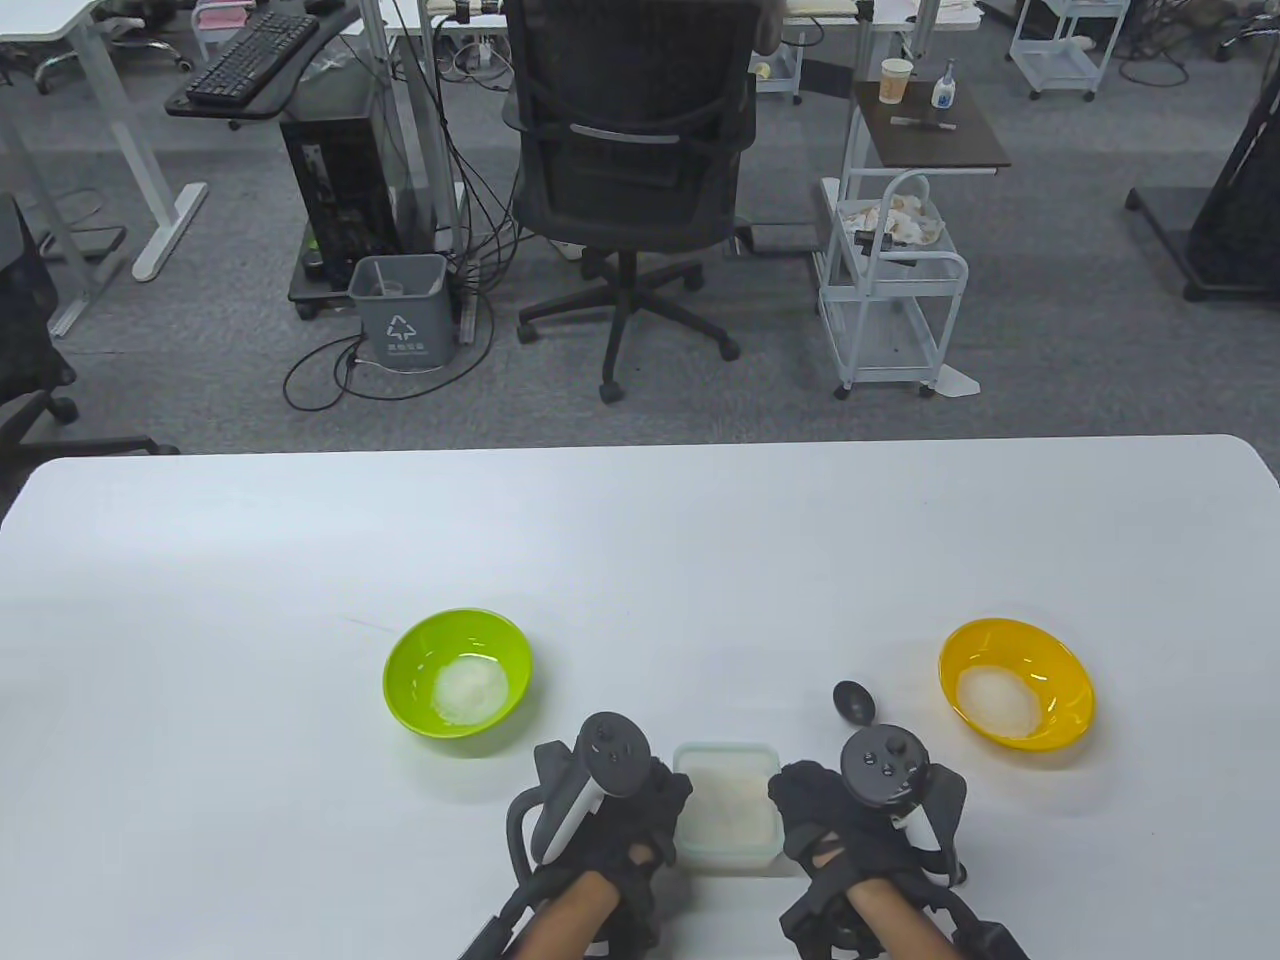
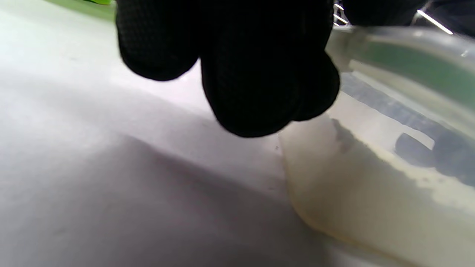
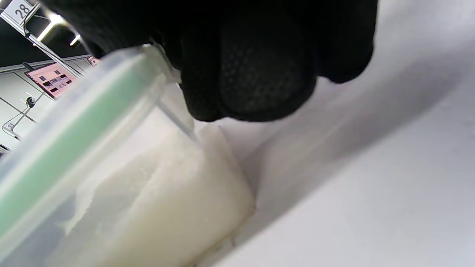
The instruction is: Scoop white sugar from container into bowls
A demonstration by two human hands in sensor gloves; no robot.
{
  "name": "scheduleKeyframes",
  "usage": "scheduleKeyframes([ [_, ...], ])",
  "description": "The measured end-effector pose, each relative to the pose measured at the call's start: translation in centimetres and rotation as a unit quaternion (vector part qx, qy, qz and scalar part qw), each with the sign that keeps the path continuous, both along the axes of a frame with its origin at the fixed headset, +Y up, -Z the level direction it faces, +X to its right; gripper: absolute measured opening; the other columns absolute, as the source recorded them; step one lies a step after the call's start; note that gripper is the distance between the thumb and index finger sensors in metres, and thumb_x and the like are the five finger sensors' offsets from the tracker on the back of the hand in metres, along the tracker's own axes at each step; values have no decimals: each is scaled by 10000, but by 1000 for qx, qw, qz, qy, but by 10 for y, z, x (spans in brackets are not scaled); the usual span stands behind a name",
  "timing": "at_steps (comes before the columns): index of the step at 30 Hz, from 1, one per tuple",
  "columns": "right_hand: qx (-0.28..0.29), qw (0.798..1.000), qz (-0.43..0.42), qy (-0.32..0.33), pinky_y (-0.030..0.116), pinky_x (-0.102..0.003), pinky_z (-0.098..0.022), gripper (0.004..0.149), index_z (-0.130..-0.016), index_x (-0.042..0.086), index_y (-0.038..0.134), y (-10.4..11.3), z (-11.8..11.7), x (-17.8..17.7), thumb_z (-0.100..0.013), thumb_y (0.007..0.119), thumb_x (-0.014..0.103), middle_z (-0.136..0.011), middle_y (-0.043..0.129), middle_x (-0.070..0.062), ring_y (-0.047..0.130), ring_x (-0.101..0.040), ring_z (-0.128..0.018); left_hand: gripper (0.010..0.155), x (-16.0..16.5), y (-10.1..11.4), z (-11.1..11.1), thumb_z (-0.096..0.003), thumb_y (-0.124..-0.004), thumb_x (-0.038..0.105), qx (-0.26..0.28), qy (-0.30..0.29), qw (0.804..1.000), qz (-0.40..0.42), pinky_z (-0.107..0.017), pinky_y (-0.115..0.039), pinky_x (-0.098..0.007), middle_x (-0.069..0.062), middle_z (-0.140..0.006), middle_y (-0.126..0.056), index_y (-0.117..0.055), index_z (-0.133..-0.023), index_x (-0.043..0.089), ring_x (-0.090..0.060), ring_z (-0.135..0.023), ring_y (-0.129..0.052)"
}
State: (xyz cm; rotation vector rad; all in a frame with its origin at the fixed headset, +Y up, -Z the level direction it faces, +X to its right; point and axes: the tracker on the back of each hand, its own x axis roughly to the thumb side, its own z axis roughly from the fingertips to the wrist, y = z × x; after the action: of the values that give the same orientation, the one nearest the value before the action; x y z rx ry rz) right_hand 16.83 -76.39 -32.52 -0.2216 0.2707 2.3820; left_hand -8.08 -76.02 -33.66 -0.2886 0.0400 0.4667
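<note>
White tabletop (image 1: 300, 540) fills the near half of the scene, with grey office carpet, a black swivel chair (image 1: 628, 150) and a grey recycling bin (image 1: 400, 312) beyond. At the near edge sits the clear rectangular plastic container of white sugar (image 1: 727, 815), its long axis running away from the person. The left hand (image 1: 610, 810) touches its left wall and the right hand (image 1: 850, 810) its right; the fingers (image 3: 259, 74) seem curled against the rim, though how firmly they grip I cannot tell. A black spoon (image 1: 855, 702) lies just beyond the right hand. The lime-green plastic bowl (image 1: 457, 672) stands far left, the orange plastic bowl (image 1: 1016, 694) far right, each holding sugar. A tag reading "28" (image 3: 21, 9) shows in the right wrist view.
</note>
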Motion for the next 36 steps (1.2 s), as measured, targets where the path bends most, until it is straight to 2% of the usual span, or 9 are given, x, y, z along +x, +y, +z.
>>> scheduleKeyframes([
  [7,12,1000,18,5,770,-471,-521,490,-880,151,798,0,-1,0,-482,732,428,-672,952,-147,1007,-235,-391,539,0,0,0,-432,-689,577,-6,-2,1000,5,-480,-880,-378,150,-654,-1025,-824,-865,285,-54,-428,-1110],
  [13,21,999,34,7,770,-477,-524,494,-881,153,811,1,-3,0,-479,749,432,-685,959,-150,1015,-249,-404,551,3,7,-2,-428,-700,575,5,-18,999,-28,-509,-866,-402,132,-692,-1025,-828,-881,288,-83,-472,-1114],
  [16,49,997,66,13,761,-489,-543,505,-909,168,794,10,-1,0,-475,766,426,-738,949,-152,1022,-267,-458,588,4,15,-1,-418,-716,587,21,-38,998,-53,-543,-849,-428,103,-750,-1019,-818,-914,288,-121,-537,-1112],
  [19,94,989,109,33,743,-500,-570,497,-921,183,785,24,1,0,-478,766,407,-778,934,-153,1017,-283,-510,629,6,30,3,-410,-711,623,55,-86,989,-107,-569,-837,-432,103,-786,-1002,-791,-944,302,-127,-579,-1103],
  [21,138,976,164,48,722,-509,-600,497,-936,205,772,40,4,1,-481,765,407,-823,915,-143,1005,-291,-568,654,6,45,10,-404,-712,633,112,-94,978,-146,-601,-817,-445,95,-844,-970,-759,-974,314,-141,-640,-1085],
  [23,181,957,215,73,673,-526,-652,511,-963,241,737,53,6,1,-483,764,412,-896,867,-127,967,-305,-666,679,5,57,15,-400,-714,642,155,-135,963,-177,-658,-769,-472,85,-941,-902,-717,-1006,337,-164,-759,-1033],
  [27,242,919,289,113,579,-566,-721,553,-991,301,706,66,14,1,-473,762,486,-1033,735,-126,858,-336,-845,769,-2,69,25,-392,-691,679,198,-153,944,-216,-811,-539,-562,95,-1166,-621,-531,-1096,414,-224,-1059,-770],
  [31,281,890,331,139,494,-598,-760,630,-1036,349,625,62,24,1,-458,746,567,-1133,593,-105,718,-363,-988,842,-13,59,26,-377,-669,721,200,-147,946,-210,-845,-320,-594,108,-1246,-347,-376,-1125,468,-271,-1191,-477],
  [36,272,883,347,164,399,-634,-779,759,-1092,360,467,42,32,3,-434,714,647,-1210,337,-106,477,-416,-1107,889,-26,33,25,-364,-656,746,195,-130,951,-199,-831,-203,-592,130,-1242,-191,-279,-1123,477,-282,-1210,-298],
])
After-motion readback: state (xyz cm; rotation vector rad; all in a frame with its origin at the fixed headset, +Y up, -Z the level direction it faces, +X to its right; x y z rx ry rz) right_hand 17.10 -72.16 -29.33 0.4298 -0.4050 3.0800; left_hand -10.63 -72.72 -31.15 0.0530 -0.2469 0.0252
